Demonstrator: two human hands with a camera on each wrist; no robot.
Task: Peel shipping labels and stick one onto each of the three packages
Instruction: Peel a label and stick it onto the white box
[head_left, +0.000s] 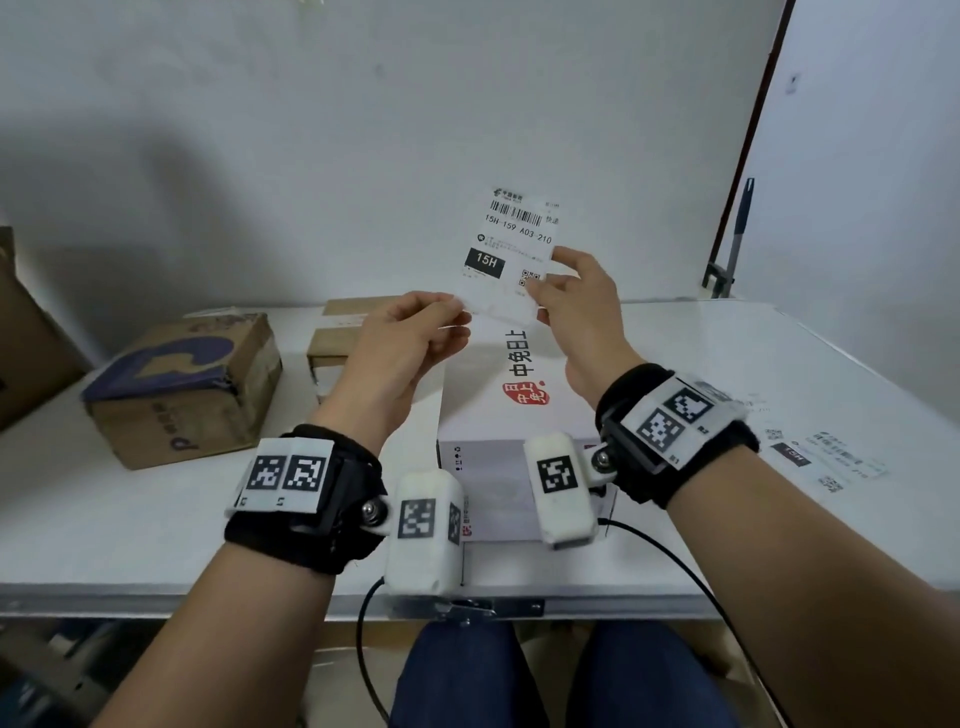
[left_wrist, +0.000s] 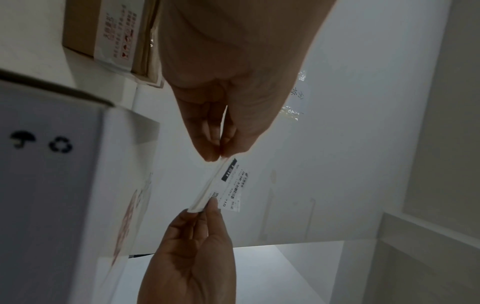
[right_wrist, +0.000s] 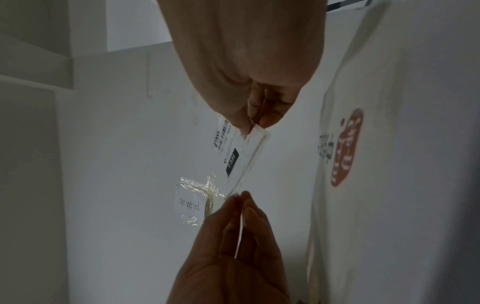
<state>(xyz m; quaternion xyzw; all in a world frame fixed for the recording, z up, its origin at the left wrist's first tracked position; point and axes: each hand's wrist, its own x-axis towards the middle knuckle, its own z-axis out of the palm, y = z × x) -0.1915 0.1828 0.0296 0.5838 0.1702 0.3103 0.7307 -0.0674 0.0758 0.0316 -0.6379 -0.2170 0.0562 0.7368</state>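
The shipping label (head_left: 511, 249) is a white paper rectangle printed with a barcode, the line "15H-159 A03-210", a black "15H" block and a small QR code; it is held upright in the air above the far end of the white box (head_left: 498, 384), which lies at the middle of the table (head_left: 727, 364). The left hand (head_left: 402, 345) pinches its lower left corner and the right hand (head_left: 576, 306) pinches its lower right edge (both with fingertips closed on the paper). The wrist views show the sheet's bottom edge splitting into two thin layers, though which hand holds which layer is hard to make out. The smaller print is too blurred to read. The white box is smooth card with a red seal and black characters; its near end is hidden by the wrist cameras. A worn brown carton (head_left: 182, 389) with a purple mark sits toward the left edge, another brown box (head_left: 337, 332) behind the left hand. More labels (head_left: 815, 457) lie flat near the right edge.
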